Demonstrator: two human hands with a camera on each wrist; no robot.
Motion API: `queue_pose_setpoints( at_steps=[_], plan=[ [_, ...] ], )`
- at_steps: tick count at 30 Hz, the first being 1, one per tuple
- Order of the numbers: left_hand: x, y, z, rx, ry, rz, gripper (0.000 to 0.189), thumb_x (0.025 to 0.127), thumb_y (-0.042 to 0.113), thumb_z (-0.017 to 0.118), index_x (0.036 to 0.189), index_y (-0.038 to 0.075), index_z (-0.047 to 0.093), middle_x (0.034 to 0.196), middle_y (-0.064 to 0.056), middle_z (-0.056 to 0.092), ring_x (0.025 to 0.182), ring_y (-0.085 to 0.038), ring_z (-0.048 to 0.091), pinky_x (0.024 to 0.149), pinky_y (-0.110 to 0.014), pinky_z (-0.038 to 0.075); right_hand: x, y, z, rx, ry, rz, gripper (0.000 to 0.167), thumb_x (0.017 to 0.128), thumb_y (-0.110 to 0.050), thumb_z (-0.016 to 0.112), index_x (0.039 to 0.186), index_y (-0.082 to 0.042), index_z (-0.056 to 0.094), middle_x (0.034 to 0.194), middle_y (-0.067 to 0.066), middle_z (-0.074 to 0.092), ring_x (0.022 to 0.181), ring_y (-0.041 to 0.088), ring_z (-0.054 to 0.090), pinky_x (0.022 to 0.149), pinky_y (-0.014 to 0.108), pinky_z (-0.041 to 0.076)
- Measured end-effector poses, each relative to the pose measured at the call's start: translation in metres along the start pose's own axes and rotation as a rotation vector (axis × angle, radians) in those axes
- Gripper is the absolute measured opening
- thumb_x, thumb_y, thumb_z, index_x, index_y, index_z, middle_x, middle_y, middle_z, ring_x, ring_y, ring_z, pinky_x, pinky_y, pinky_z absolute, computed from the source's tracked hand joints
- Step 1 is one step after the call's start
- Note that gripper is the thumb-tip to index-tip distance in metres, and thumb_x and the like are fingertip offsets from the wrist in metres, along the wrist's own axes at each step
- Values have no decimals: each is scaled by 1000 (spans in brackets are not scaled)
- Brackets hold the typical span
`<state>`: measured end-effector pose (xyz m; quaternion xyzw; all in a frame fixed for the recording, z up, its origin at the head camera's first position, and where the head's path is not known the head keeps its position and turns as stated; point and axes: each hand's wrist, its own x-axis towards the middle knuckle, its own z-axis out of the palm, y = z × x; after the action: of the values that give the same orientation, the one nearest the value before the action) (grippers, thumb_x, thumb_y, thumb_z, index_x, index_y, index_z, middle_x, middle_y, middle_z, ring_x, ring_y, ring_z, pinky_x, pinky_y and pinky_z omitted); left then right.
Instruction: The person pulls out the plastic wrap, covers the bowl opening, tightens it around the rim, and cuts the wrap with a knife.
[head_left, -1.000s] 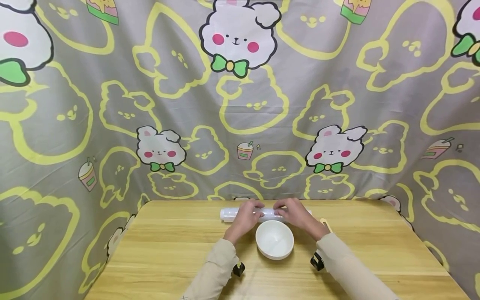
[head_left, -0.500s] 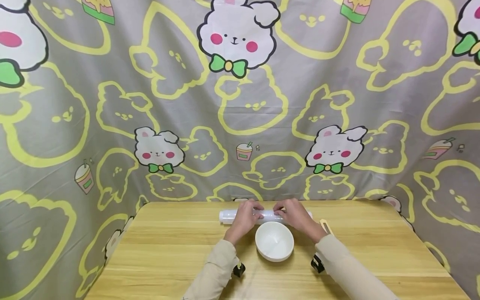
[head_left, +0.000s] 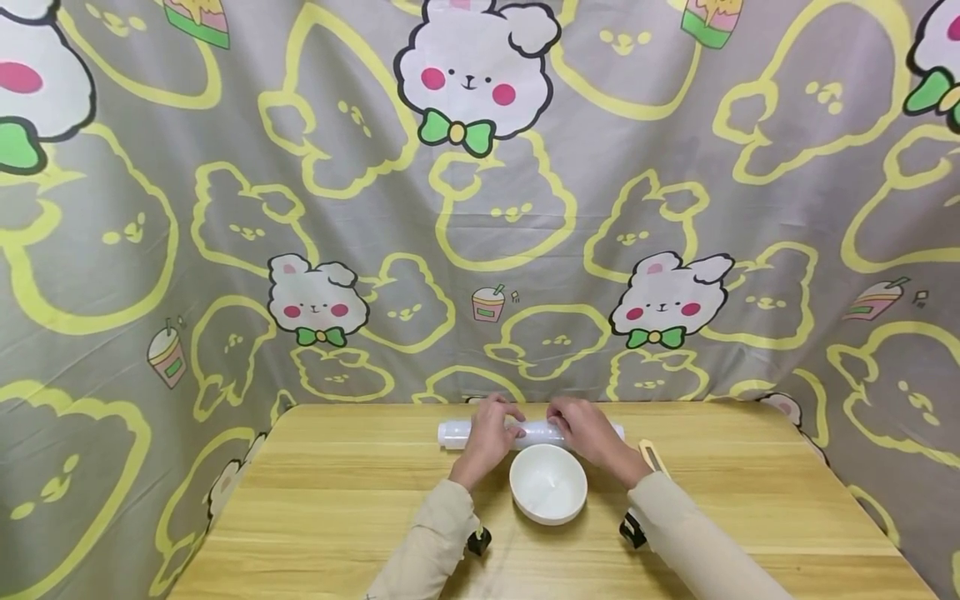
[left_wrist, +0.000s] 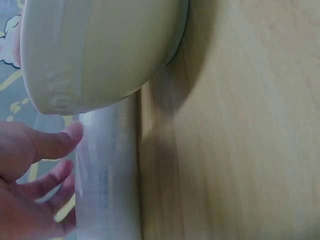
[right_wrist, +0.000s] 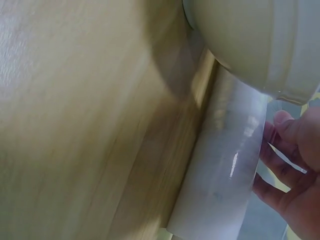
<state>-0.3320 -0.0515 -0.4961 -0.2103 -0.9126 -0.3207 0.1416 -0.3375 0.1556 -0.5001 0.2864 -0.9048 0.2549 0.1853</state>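
Observation:
A roll of clear plastic wrap (head_left: 454,434) lies crosswise near the table's back edge. Just in front of it stands a white bowl (head_left: 549,483), upright, which hides part of the roll in both wrist views. My left hand (head_left: 491,435) is over the roll's left half; its thumb and fingers (left_wrist: 57,172) are spread apart at the roll's far side. On the right half, my right hand (head_left: 590,431) brings thumb and forefinger together and appears to pinch the film, with a thin clear edge showing beside the fingers (right_wrist: 280,167).
A slim pale-yellow tool with a dark slot, like a utility knife (head_left: 651,457), lies partly hidden by the right sleeve. Black wrist-camera mounts (head_left: 478,540) sit under both wrists. A patterned curtain (head_left: 480,208) hangs behind the wooden table (head_left: 322,500).
Both hands stay over the roll. My right fingers have drawn in slightly. The bowl and the roll keep their places.

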Motion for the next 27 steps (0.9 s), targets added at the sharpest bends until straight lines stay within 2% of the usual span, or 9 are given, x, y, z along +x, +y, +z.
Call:
queue_pose_setpoints(
  at_steps=[3, 8, 12, 18, 23, 27],
  plan=[
    [-1, -2, 0, 50, 9, -27, 8, 82, 6, 84, 87, 11, 81, 96, -2, 67, 97, -27, 64, 81, -47, 52, -2, 2, 2, 5, 34, -18, 14, 90, 1, 75, 87, -10, 66, 82, -2, 64, 73, 12, 58, 59, 27, 51],
    [0, -4, -1, 72, 23, -3, 9, 86, 4, 80, 82, 12, 78, 81, 2, 65, 81, -18, 63, 72, -36, 53, -2, 3, 2, 7, 32, -12, 13, 92, 0, 73, 89, -11, 65, 84, -2, 63, 75, 13, 58, 61, 29, 52],
    [2, -5, -2, 46, 21, -2, 13, 89, 2, 77, 80, 12, 75, 81, 1, 65, 80, -18, 62, 73, -34, 54, -4, 2, 0, 7, 21, -17, 11, 92, -4, 74, 91, -11, 66, 86, -2, 64, 77, 13, 59, 64, 31, 54],
    [4, -5, -2, 11, 0, -25, 12, 92, 3, 74, 83, 11, 74, 84, 0, 66, 83, -17, 62, 75, -32, 54, -17, 6, -8, -41, 10, 16, 12, 88, -11, 81, 95, -9, 72, 91, -2, 65, 84, 16, 63, 72, 36, 58],
    [5, -5, -3, -12, 0, -57, 12, 94, 3, 73, 85, 11, 74, 86, 0, 67, 84, -18, 62, 76, -32, 55, -24, 9, -14, -70, 25, 4, 10, 89, -3, 78, 89, -11, 73, 88, -4, 61, 81, 14, 59, 70, 34, 57],
    [4, -4, -2, -12, 0, -39, 11, 93, 5, 74, 85, 12, 74, 85, 0, 67, 83, -17, 62, 76, -32, 55, -25, 12, -14, -76, 62, -28, 15, 87, 5, 76, 87, -9, 71, 86, -4, 61, 79, 14, 58, 67, 34, 56]
  ],
)
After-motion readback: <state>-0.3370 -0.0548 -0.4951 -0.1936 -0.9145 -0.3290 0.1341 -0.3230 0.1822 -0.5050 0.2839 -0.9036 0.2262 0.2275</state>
